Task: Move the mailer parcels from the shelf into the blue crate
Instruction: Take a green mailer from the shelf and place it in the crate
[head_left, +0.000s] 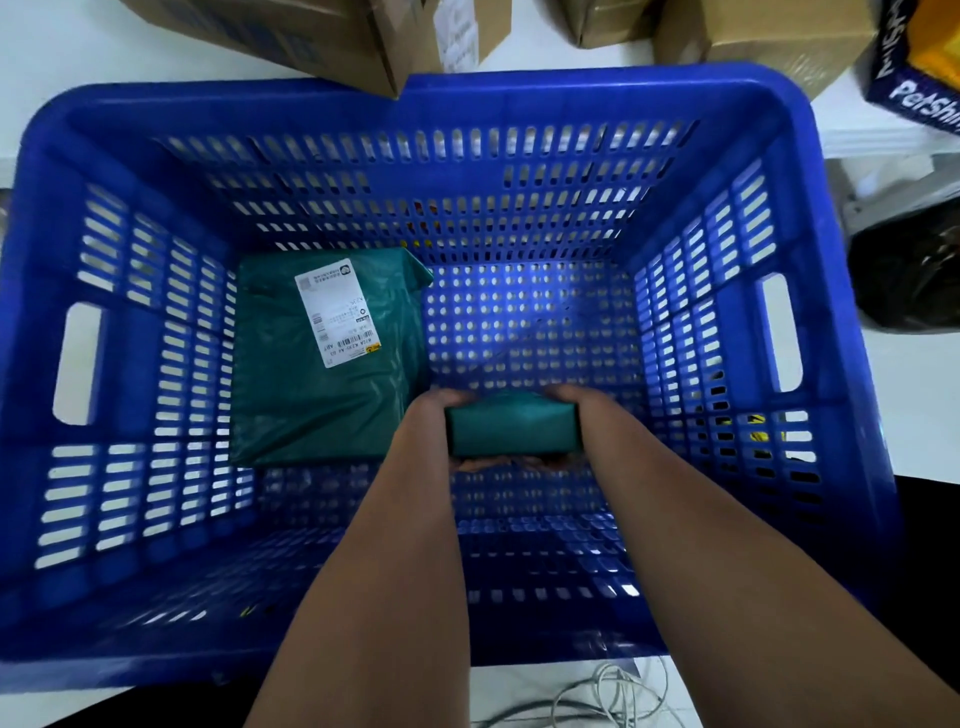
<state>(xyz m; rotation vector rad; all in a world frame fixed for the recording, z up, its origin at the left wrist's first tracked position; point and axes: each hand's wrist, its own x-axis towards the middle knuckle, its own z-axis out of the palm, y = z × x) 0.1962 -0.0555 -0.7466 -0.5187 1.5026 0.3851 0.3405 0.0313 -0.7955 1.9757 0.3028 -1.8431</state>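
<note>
A big blue crate (467, 98) with slotted walls fills the view. On its floor at the left lies a large green mailer parcel (322, 395) with a white shipping label facing up. Both my arms reach down inside the crate. My left hand (434, 410) and my right hand (582, 408) grip the two ends of a small green mailer parcel (511, 428), held low over the crate floor just right of the large parcel. My fingers curl round and under its ends; the fingertips are mostly hidden beneath it.
Cardboard boxes (291, 36) stand on the white surface behind the crate. A dark blue and yellow box (914, 62) sits at the top right, and a black bag (914, 275) lies right of the crate. White cables (608, 696) lie in front of the crate.
</note>
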